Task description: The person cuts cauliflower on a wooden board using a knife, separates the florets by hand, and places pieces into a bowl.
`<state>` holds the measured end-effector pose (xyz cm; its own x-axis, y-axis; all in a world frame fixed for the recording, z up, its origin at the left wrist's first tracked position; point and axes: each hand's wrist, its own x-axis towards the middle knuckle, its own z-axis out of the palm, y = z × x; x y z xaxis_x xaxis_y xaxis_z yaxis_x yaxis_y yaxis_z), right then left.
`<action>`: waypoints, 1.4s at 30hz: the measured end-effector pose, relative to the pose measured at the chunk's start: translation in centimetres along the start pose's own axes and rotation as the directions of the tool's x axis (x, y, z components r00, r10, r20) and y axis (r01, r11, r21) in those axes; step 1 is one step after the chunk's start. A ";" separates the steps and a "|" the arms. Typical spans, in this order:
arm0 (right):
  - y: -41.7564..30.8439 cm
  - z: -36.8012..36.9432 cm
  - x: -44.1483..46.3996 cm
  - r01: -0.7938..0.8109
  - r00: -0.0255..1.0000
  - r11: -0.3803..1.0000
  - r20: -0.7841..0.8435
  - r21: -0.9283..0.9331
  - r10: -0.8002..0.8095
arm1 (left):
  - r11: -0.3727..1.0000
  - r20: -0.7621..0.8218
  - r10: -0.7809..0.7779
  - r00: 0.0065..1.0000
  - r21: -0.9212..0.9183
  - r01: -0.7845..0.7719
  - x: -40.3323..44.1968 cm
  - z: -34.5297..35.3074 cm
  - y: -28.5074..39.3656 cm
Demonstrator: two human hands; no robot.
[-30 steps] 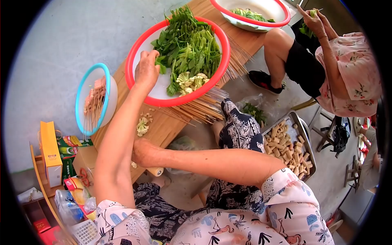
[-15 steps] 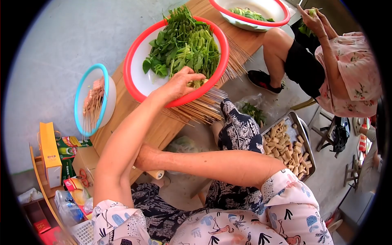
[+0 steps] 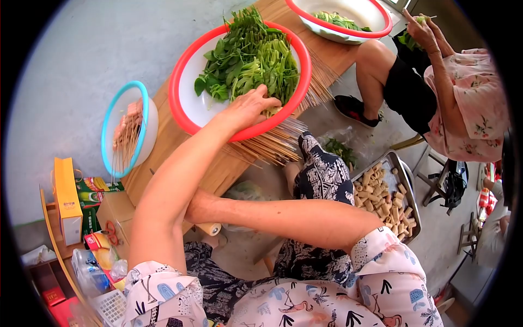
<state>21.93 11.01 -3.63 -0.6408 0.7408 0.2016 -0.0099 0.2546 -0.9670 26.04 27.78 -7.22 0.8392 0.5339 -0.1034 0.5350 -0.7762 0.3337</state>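
My left hand (image 3: 253, 108) is in the red-rimmed white basin (image 3: 183, 113), its fingers curled over the cauliflower (image 3: 271, 112) near the front rim. Leafy greens (image 3: 223, 68) and pale-green stems (image 3: 272, 65) fill much of the basin beside it. My right hand (image 3: 200, 207) lies lower, by the wooden table's edge, crossing behind my left forearm. Its fingers are hidden there, and what it holds cannot be seen. Just below it is the end of a pale cylinder (image 3: 210, 228). Many thin skewers (image 3: 272, 143) lie on the table (image 3: 218, 171), partly under the basin.
A blue-rimmed bowl (image 3: 152, 133) holds skewered pink pieces. Another red-rimmed basin (image 3: 357, 34) stands farther back. A metal tray (image 3: 417, 210) holds pale cut pieces at the right. A seated person (image 3: 463, 103) holds greens, upper right. Boxes (image 3: 68, 201) stand lower left.
My left hand has moved right and down from the leafy side to the cauliflower, and its fingers have closed in. Leaves now lie where it was. My right hand stays behind my left forearm.
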 end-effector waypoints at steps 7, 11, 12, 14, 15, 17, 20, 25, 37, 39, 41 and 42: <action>2.8 1.8 0.5 0.039 0.999 0.998 0.028 -0.049 -0.037 | 0.999 -0.109 -0.014 0.994 -0.035 0.010 -0.3 0.6 -1.3; 3.5 2.7 1.1 0.032 0.995 0.996 0.093 -0.081 -0.025 | 0.976 -0.201 -0.084 0.976 -0.216 0.040 -0.7 -0.3 -2.1; 3.8 2.9 1.2 0.035 0.995 0.996 0.094 -0.080 -0.027 | 0.957 -0.214 -0.174 0.961 -0.265 0.114 -0.8 -0.7 -2.2; 4.2 3.3 1.4 0.038 0.980 0.969 0.198 -0.245 0.012 | 0.833 -0.083 -0.317 0.945 -0.501 0.235 -1.3 -1.6 -2.3; 4.3 3.6 1.5 0.041 0.980 0.969 0.201 -0.245 0.009 | 0.635 0.078 -0.415 0.907 -0.688 0.350 -1.6 -2.2 -2.2; 4.4 4.1 1.6 -0.130 0.984 0.983 0.105 -0.130 0.144 | 0.545 0.092 -0.415 0.905 -0.772 0.328 -2.5 -3.3 -1.9; 1.7 1.6 0.9 -0.296 0.938 0.952 0.163 -0.077 0.305 | 0.276 -0.005 -0.430 0.903 -0.953 0.126 -4.6 -5.2 -1.5; -0.4 -0.6 1.0 -0.380 0.910 0.913 0.115 -0.150 0.397 | 0.110 -0.238 -0.547 0.803 -0.971 -0.213 -12.5 -10.0 -0.3; 0.2 -7.5 2.7 -0.256 0.869 0.869 -0.293 0.422 0.399 | 0.123 -0.196 -0.897 0.396 -0.972 -0.202 -31.3 -0.8 -0.4; -0.5 -8.7 2.8 -0.238 0.853 0.878 -0.344 0.414 0.393 | 0.172 -0.187 -0.931 0.313 -0.982 -0.077 -30.9 3.1 -2.4; -1.4 -9.3 2.4 -0.263 0.838 0.830 -0.310 0.491 0.449 | 0.205 -0.187 -0.955 0.230 -0.977 0.054 -29.7 5.9 -3.8; -1.0 -9.3 2.5 -0.257 0.850 0.839 -0.302 0.480 0.433 | 0.270 -0.258 -0.958 0.127 -0.959 0.088 -28.8 6.7 -4.1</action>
<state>27.49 18.35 -0.68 -0.3170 0.9270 -0.2002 -0.2123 -0.2751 -0.9377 0.37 13.30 -11.92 -0.4308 0.8978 -0.0913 0.1238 0.1591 0.9795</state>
